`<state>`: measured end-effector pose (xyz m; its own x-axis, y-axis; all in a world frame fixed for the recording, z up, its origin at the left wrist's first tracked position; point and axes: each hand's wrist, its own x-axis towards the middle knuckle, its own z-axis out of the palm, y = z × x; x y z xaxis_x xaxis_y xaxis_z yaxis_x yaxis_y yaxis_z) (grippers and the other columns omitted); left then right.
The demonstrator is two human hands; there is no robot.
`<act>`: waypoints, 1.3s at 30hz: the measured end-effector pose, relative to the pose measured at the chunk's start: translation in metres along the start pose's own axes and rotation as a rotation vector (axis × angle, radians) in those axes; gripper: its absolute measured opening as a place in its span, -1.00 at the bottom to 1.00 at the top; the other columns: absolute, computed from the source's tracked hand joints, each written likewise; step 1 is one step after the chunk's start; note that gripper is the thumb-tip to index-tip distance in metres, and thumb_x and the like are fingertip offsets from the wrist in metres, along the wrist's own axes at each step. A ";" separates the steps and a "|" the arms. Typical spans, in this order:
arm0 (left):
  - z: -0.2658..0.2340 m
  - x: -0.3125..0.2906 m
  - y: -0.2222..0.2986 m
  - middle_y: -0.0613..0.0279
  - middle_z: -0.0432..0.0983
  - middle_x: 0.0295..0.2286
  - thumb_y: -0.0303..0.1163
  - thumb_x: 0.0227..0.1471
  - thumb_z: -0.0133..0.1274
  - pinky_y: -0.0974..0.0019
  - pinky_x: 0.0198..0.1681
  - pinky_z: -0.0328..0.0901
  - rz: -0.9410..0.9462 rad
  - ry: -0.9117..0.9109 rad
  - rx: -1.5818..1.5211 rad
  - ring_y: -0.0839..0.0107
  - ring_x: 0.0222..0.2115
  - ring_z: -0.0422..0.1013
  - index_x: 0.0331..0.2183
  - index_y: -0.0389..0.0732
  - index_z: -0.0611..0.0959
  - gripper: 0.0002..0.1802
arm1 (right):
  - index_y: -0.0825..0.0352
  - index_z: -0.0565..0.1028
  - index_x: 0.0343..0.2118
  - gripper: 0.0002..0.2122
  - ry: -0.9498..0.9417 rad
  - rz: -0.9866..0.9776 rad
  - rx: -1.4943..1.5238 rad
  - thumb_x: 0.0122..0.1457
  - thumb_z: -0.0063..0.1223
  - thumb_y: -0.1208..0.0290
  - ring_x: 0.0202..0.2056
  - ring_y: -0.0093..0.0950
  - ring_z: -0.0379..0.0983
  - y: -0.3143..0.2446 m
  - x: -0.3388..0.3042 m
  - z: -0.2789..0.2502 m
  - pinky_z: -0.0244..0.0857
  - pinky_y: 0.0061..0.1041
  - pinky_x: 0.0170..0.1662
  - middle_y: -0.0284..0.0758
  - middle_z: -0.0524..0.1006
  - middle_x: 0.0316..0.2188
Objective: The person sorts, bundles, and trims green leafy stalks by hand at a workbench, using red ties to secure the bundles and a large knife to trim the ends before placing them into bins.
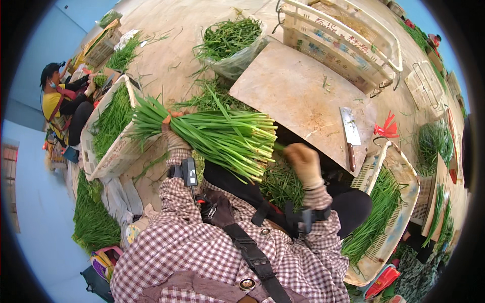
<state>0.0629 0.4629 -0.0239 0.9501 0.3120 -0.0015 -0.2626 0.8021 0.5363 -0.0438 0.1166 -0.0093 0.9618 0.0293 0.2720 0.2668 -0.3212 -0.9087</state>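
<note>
A thick bunch of garlic chives (217, 136) lies across the middle, leafy tips to the left and pale stem ends to the right. My gloved left hand (175, 132) is closed around it near the leafy end. Just right of the stem ends is my gloved right hand (303, 164), its fingers curled in and blurred by motion. Something thin and green shows by its fingertips, but I cannot make it out. Loose green trimmings (283, 184) lie below, between my legs. A cleaver (350, 136) with a wooden handle rests on the board (298, 96) to the right.
A clear bag of chives (232, 43) stands ahead. Crates of chives stand at left (113, 131) and right (379, 212). White crates (338, 40) sit at the board's far edge. Red ties (386, 126) lie beside the board. A co-worker (60, 101) sits far left.
</note>
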 end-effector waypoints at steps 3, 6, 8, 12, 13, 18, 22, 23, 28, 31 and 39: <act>-0.004 0.004 -0.008 0.28 0.43 -0.48 -0.36 -0.16 0.10 0.22 -0.15 0.29 -0.012 0.008 -0.043 0.39 -0.40 0.36 -0.29 -0.22 0.47 -0.68 | 0.35 0.48 -0.39 -0.94 0.424 0.447 0.379 0.12 0.01 0.49 -0.56 -0.67 0.32 0.037 -0.031 -0.054 0.22 -0.69 -0.50 -0.48 0.47 -0.58; -0.016 0.009 -0.003 0.29 0.44 -0.49 -0.32 -0.16 0.09 0.19 -0.13 0.30 -0.010 0.012 -0.019 0.38 -0.40 0.37 -0.29 -0.20 0.46 -0.68 | 0.35 0.46 -0.31 -0.79 0.239 0.121 0.091 -0.03 0.19 0.46 -0.47 -0.60 0.34 -0.013 -0.001 -0.027 0.24 -0.66 -0.38 -0.43 0.43 -0.47; -0.011 0.008 -0.005 0.30 0.44 -0.52 -0.26 -0.16 0.09 0.16 -0.16 0.33 -0.003 0.037 0.008 0.38 -0.42 0.38 -0.30 -0.16 0.46 -0.67 | 0.36 0.45 -0.21 -0.57 -0.004 -0.117 -0.168 -0.22 0.31 0.40 -0.29 -0.34 0.40 -0.051 0.035 -0.008 0.30 -0.45 -0.24 -0.21 0.43 -0.32; 0.011 -0.002 -0.012 0.28 0.44 -0.53 -0.25 -0.18 0.09 0.17 -0.15 0.33 -0.031 0.038 0.059 0.37 -0.41 0.38 -0.32 -0.16 0.48 -0.69 | 0.33 0.48 -0.28 -0.68 -0.091 -0.265 -0.396 -0.14 0.22 0.37 -0.29 -0.22 0.41 -0.041 0.069 0.029 0.31 -0.36 -0.25 -0.21 0.47 -0.31; 0.019 -0.006 -0.011 0.28 0.44 -0.53 -0.24 -0.18 0.10 0.18 -0.15 0.33 -0.072 0.039 0.050 0.37 -0.41 0.38 -0.33 -0.15 0.49 -0.69 | 0.31 0.49 -0.31 -0.72 -0.113 -0.233 -0.353 -0.14 0.21 0.37 -0.31 -0.21 0.41 -0.036 0.068 0.032 0.31 -0.35 -0.26 -0.21 0.48 -0.34; 0.021 -0.008 0.002 0.30 0.45 -0.52 -0.30 -0.17 0.09 0.20 -0.15 0.32 -0.121 -0.024 -0.071 0.38 -0.42 0.38 -0.34 -0.14 0.50 -0.74 | 0.28 0.50 -0.44 -0.90 0.057 0.005 -0.393 -0.06 0.08 0.58 -0.47 -0.32 0.47 0.007 0.040 0.010 0.35 -0.43 -0.41 -0.25 0.51 -0.52; -0.001 0.005 -0.006 0.29 0.45 -0.51 -0.37 -0.14 0.08 0.20 -0.13 0.30 -0.022 -0.077 -0.096 0.39 -0.44 0.38 -0.31 -0.15 0.48 -0.75 | 0.37 0.44 -0.34 -0.89 0.409 0.122 0.022 0.04 0.00 0.64 -0.38 -0.53 0.45 0.002 0.013 -0.040 0.36 -0.59 -0.30 -0.34 0.50 -0.46; -0.004 0.007 -0.008 0.29 0.45 -0.51 -0.38 -0.15 0.08 0.20 -0.13 0.30 -0.035 -0.052 -0.114 0.39 -0.44 0.38 -0.33 -0.14 0.49 -0.76 | 0.36 0.45 -0.34 -0.88 0.302 0.023 0.015 0.02 0.06 0.59 -0.40 -0.52 0.45 -0.025 0.017 -0.034 0.35 -0.57 -0.32 -0.34 0.49 -0.47; 0.012 0.001 -0.007 0.28 0.45 -0.51 -0.38 -0.15 0.08 0.20 -0.12 0.29 -0.064 -0.052 -0.134 0.39 -0.44 0.38 -0.35 -0.14 0.51 -0.79 | 0.24 0.48 -0.36 -0.73 -0.023 -0.255 -0.658 -0.09 0.20 0.22 -0.40 -0.41 0.42 -0.094 0.056 0.018 0.25 -0.40 -0.35 -0.35 0.49 -0.45; 0.013 0.003 -0.009 0.27 0.46 -0.51 -0.38 -0.15 0.09 0.18 -0.12 0.29 -0.050 -0.069 -0.111 0.39 -0.44 0.37 -0.35 -0.14 0.51 -0.78 | 0.20 0.48 -0.37 -0.81 -0.081 -0.301 -0.765 -0.12 0.11 0.37 -0.38 -0.38 0.42 -0.082 0.060 0.035 0.23 -0.38 -0.37 -0.37 0.49 -0.49; 0.028 0.000 0.004 0.19 0.47 -0.51 -0.35 -0.14 0.07 0.12 -0.11 0.28 -0.085 -0.097 -0.017 0.27 -0.41 0.39 -0.45 -0.21 0.53 -0.84 | 0.27 0.49 -0.43 -0.78 0.225 -0.139 -0.311 -0.15 -0.04 0.71 -0.52 -0.36 0.47 -0.022 0.033 0.030 0.32 -0.49 -0.50 -0.34 0.52 -0.56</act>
<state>0.0670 0.4515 0.0019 0.9806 0.1928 0.0357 -0.1827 0.8325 0.5230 -0.0162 0.1534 0.0100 0.8714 -0.1046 0.4793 0.3287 -0.6006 -0.7288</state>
